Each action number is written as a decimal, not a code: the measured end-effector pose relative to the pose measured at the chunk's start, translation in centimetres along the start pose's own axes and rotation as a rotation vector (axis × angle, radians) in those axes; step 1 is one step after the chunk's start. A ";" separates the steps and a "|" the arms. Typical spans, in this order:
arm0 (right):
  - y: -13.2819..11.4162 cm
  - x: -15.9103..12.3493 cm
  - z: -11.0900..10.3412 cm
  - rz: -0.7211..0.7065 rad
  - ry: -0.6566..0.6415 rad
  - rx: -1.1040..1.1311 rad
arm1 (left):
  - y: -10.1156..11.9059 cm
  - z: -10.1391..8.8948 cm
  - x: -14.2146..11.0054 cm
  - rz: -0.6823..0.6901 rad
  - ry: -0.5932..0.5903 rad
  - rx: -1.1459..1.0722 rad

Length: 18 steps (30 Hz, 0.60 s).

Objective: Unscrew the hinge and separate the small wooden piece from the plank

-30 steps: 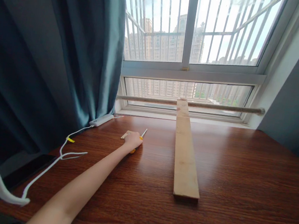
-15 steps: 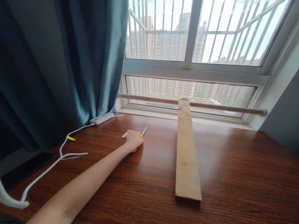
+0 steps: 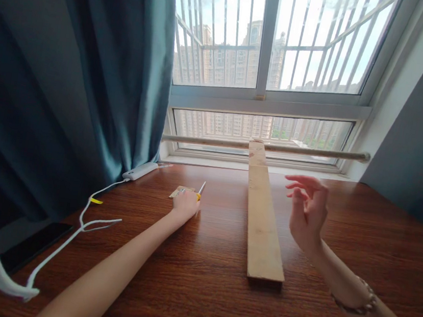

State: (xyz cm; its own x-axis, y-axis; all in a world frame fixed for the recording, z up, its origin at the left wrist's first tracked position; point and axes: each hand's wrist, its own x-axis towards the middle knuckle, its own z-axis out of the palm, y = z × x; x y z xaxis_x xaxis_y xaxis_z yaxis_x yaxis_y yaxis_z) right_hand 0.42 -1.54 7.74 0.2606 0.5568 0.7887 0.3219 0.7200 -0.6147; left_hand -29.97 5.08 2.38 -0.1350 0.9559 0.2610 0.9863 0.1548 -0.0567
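My left hand (image 3: 185,204) lies far out on the dark wooden table (image 3: 356,269), closed round the yellow handle of a screwdriver (image 3: 200,189) whose metal shaft sticks out toward the window. A small flat piece of wood (image 3: 177,191) rests just beyond the hand. A long pale wooden plank (image 3: 262,216) runs from mid-table up onto a wooden rod (image 3: 312,152) at the window. My right hand (image 3: 307,210) hovers open above the table, just right of the plank, fingers spread and holding nothing.
A teal curtain (image 3: 102,73) hangs at the left. A white power strip (image 3: 140,170) with white cables (image 3: 71,236) lies by the curtain, and a dark phone (image 3: 26,249) sits near the table's left edge. The barred window (image 3: 268,42) fills the back.
My right hand has come into view from the right and now hovers beside the plank. My left hand has stayed on the screwdriver.
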 end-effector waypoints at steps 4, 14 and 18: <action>7.0 -1.4 3.0 0.525 -0.101 -0.142 | 1.5 -0.8 -2.3 0.213 0.160 -0.148; 7.8 -3.5 2.5 0.930 -0.442 0.301 | 13.7 -0.4 -3.4 -0.092 -0.374 -1.511; 6.0 -3.8 2.4 0.904 -0.399 0.380 | 16.9 -1.4 -3.8 -0.409 -0.445 -1.822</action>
State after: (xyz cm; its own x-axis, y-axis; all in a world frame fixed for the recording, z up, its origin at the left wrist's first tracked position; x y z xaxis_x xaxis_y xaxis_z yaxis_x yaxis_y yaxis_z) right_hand -0.84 1.72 1.08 -0.0789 0.9965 0.0275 -0.1663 0.0140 -0.9860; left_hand -12.60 3.72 1.81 -0.0697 0.9656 -0.2507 -0.2547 0.2258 0.9403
